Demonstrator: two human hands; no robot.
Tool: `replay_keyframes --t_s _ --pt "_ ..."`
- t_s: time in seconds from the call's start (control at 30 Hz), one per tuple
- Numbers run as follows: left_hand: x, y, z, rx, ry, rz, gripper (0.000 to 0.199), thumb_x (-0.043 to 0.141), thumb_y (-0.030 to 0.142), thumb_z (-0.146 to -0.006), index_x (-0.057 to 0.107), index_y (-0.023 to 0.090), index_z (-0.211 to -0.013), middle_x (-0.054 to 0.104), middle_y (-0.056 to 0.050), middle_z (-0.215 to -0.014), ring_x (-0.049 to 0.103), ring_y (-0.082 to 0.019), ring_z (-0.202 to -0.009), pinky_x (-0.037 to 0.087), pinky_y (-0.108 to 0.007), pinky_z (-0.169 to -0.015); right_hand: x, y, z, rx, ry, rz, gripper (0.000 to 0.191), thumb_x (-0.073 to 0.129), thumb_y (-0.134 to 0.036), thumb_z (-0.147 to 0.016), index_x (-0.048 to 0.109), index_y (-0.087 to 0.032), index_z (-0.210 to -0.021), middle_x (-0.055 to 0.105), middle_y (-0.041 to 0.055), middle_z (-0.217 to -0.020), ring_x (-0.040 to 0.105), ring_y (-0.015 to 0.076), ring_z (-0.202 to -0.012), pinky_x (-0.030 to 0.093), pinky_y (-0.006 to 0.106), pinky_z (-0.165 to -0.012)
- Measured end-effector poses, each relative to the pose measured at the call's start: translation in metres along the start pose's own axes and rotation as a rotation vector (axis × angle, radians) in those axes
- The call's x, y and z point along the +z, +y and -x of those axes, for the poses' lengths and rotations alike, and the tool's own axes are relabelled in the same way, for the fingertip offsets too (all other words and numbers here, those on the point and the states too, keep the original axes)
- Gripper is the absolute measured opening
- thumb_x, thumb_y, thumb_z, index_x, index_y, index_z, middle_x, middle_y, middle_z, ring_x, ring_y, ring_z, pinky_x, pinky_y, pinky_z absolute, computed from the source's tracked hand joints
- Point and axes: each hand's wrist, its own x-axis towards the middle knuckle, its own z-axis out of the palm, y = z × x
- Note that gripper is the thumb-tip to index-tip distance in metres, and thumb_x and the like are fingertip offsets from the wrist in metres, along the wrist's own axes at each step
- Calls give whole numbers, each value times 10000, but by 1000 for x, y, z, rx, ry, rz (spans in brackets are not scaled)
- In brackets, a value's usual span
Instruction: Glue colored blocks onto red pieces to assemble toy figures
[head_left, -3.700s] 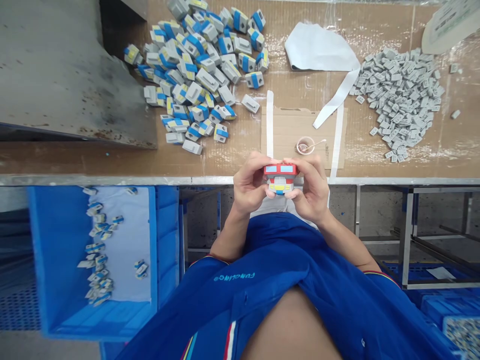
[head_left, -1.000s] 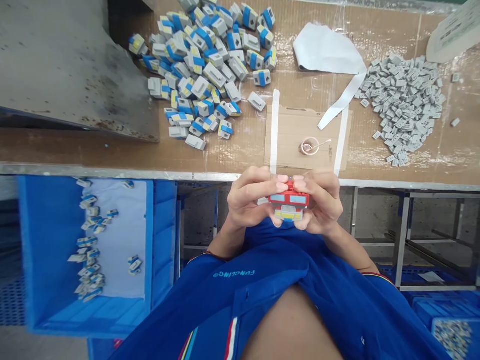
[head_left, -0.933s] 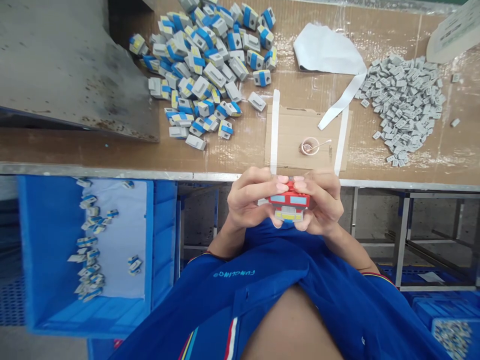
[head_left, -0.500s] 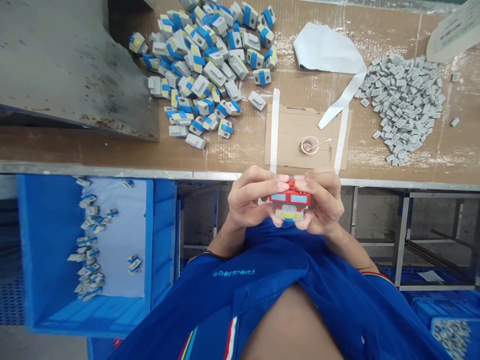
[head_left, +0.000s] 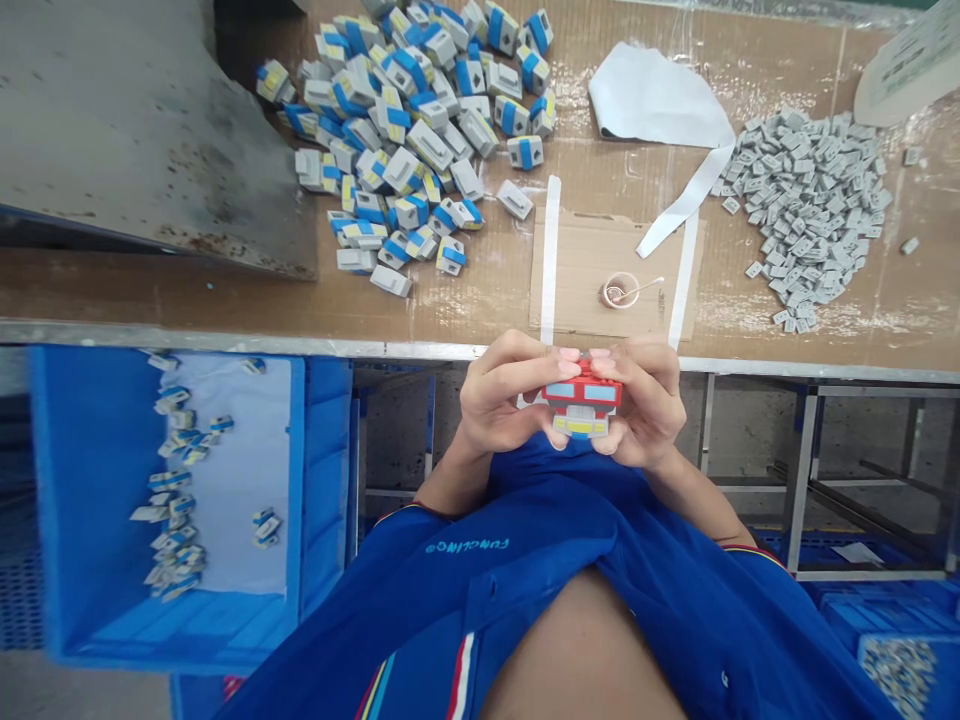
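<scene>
You've got both hands up close in front of your chest, elbows out, forearms angling in over your blue shirt (head_left: 540,560). Your left hand (head_left: 499,395) and right hand (head_left: 643,402) are both closed on a small red, grey and yellow block toy (head_left: 582,404), pinching it from either side. Your fingertips (head_left: 568,355) nearly meet above its red top, and the toy sits between your palms, right at the front of your grip.

Just past your fingers is the steel front edge of the bench (head_left: 300,348); the hands overlap it in view, but you can't tell whether they touch it. Beyond that edge, a cardboard sheet (head_left: 600,270) lies on the bench with a small cup (head_left: 621,290) holding a thin spoon. White tape strips (head_left: 550,260) run beside the cardboard. To the left is a big pile of blue and grey pieces (head_left: 397,150), and to the right a pile of small grey pieces (head_left: 810,210), with a white paper sheet (head_left: 652,95) between them at the far side. Below the bench on your left, a blue bin (head_left: 97,500) with a white liner holds more pieces. There's open space under the bench to your right, around a steel frame (head_left: 806,470).
</scene>
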Motion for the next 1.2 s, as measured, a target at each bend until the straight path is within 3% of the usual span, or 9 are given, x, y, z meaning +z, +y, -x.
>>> replay_keyframes --t_s 0.43,0.6,0.77,0.93,1.07,1.2 --pt "1 -4 3 -121 0 82 565 796 647 -963 752 365 -1451 765 -45 -1054 649 -132 -744 486 -239 -494 5 -2 5 83 22 44 565 586 -561 -1118 598 -351 -1643 691 70 -1109 673 253 -922 609 436 -786" --pt "6 -13 5 -288 5 231 552 795 655 -965 780 336 -1415 701 -29 -994 546 -96 -667 478 -235 -548 7 -4 6 238 8 87 541 594 -609 -1104 645 -325 -1561 669 71 -1102 672 240 -912 640 432 -782" --pt "9 -21 16 -469 69 355 537 821 642 -948 800 312 -1371 782 -62 -1149 750 -165 -944 616 -259 -778 7 -3 4 344 -74 79 477 676 -532 -1084 660 -296 -1499 661 59 -1102 673 220 -923 655 400 -795" --pt "10 -24 23 -647 130 462 660 817 792 -863 825 279 -1277 827 -74 -1163 798 -194 -994 650 -283 -840 6 -4 2 294 -140 107 606 689 -571 -1069 568 -289 -1592 703 96 -1216 699 256 -1019 674 438 -865" --pt "9 -18 16 -803 110 597 729 763 873 -847 824 231 -1186 824 -63 -985 790 -183 -859 649 -295 -784 2 -2 -1 265 -198 81 632 699 -509 -1076 508 -321 -1647 704 96 -1251 705 270 -1088 675 446 -907" --pt "5 -10 7 -987 5 690 734 782 857 -844 798 160 -1072 788 -56 -862 737 -144 -709 576 -230 -624 -3 4 -3 272 -244 39 553 761 -422 -1050 600 -337 -1572 682 78 -1219 703 263 -1117 670 434 -945"
